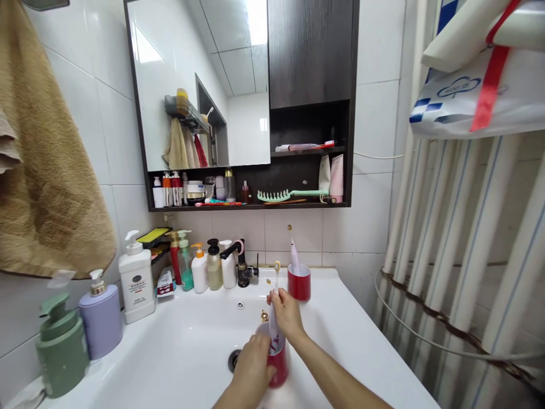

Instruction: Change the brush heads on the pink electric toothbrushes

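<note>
White sink (187,341) at lower centre: right fingers (279,301) grip the toothbrush (273,324) nearly upright at the mouth of red cup (279,372), held by left fingers (260,345).

Tan towel (57,153) at left, mirrored cabinet (247,113), green hairbrush (300,193) on its shelf, white pipes (474,227) at right

Open: basin (187,346) left of left hand (252,363) | Blocking: black faucet (242,264), rear red cup (299,285)

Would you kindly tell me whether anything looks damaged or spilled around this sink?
The metal strip across the white pipes at right looks rusty: its surface is brown and blotchy. I see no obvious spill around the red cup in the left hand.
</note>
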The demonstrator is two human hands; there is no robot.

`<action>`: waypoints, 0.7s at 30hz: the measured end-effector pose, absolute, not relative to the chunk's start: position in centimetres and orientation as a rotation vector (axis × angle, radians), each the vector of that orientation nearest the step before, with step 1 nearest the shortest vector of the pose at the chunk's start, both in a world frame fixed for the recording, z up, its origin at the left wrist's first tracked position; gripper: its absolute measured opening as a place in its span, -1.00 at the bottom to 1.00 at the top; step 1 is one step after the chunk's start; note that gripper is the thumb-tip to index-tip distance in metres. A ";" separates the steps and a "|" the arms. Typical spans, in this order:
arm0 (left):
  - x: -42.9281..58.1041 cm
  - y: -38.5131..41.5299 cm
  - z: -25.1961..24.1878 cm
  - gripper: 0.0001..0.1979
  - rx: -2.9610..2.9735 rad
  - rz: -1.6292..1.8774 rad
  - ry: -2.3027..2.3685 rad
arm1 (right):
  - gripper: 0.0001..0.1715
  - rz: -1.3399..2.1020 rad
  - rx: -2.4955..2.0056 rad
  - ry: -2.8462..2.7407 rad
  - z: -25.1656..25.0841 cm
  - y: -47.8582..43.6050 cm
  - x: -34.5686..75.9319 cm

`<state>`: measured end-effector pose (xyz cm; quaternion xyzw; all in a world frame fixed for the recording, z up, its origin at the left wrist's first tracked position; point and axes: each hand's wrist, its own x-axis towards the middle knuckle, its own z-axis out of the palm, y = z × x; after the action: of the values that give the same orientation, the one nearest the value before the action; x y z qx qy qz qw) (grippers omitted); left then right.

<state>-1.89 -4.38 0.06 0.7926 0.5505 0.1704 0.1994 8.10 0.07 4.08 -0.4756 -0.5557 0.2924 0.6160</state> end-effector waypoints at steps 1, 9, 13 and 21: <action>-1.7 -4.3 -0.1 -0.64 2.266 0.450 1.540 | -0.71 0.672 -1.116 -1.291 3.8 0.0 8.0; 0.1 -4.7 1.0 -0.72 2.438 0.529 1.389 | -0.75 0.628 -1.233 -1.307 3.3 -0.3 10.3; 2.9 -4.8 3.1 -0.77 2.508 0.600 1.267 | -0.70 0.587 -1.273 -1.284 3.9 -1.3 14.0; 10.5 -2.5 6.0 -0.78 2.632 0.654 1.098 | -0.61 0.234 -1.595 -1.301 5.5 -1.9 21.8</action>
<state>10.49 -2.52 6.00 0.8943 0.3732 0.2221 0.1077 21.78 -1.85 5.47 -0.6622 -0.5404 0.0972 0.5099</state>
